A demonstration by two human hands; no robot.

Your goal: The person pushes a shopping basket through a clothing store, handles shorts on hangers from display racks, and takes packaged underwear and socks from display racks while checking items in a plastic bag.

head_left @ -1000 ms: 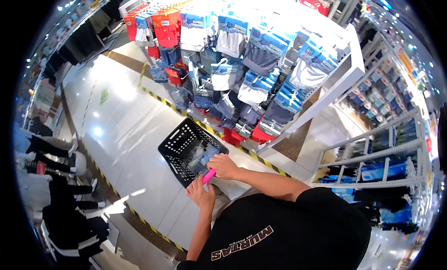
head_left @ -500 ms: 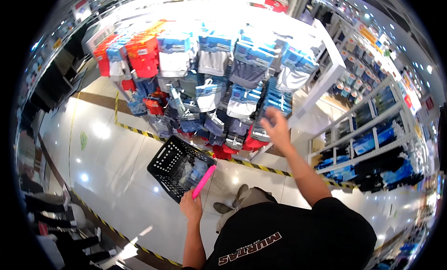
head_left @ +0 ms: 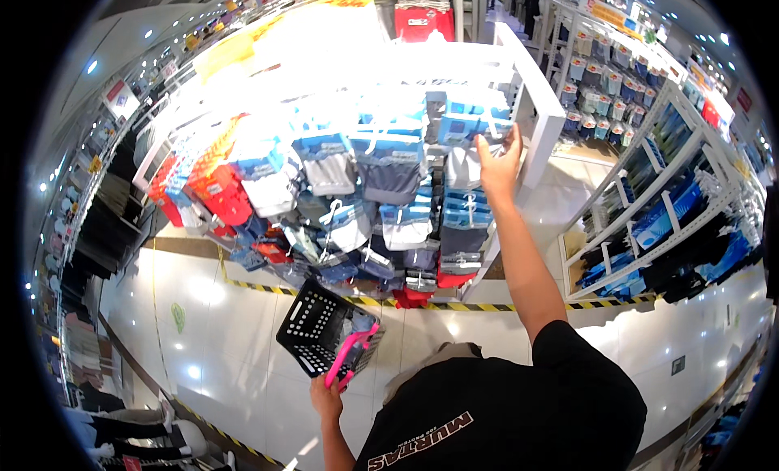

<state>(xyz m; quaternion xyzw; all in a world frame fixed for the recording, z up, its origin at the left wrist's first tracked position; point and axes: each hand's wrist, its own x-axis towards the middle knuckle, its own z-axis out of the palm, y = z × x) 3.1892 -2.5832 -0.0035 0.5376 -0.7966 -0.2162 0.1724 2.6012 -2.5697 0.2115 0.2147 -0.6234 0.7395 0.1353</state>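
My left hand (head_left: 327, 394) is closed on the pink handle (head_left: 355, 341) of a black plastic basket (head_left: 304, 317), which holds some items that are hard to make out. My right hand (head_left: 499, 154) is raised at the rack, thumb and fingers apart, by a hanging blue-topped garment pack (head_left: 464, 122) at the upper right; I cannot tell whether it touches it. Around it hang more packs with white or grey fabric (head_left: 389, 179), and red packs (head_left: 219, 195) are on the left.
A white frame post (head_left: 542, 130) edges the rack. A shelving unit (head_left: 625, 227) with blue and black goods stands to the right, wall displays (head_left: 604, 90) behind it. Black-and-yellow floor tape (head_left: 422, 305) runs along the rack. Mannequin legs (head_left: 138, 430) lie at the lower left rim.
My right hand has left the pink handle and moved up to the top right packs. The view has tilted up toward the rack. My left hand still holds the basket.
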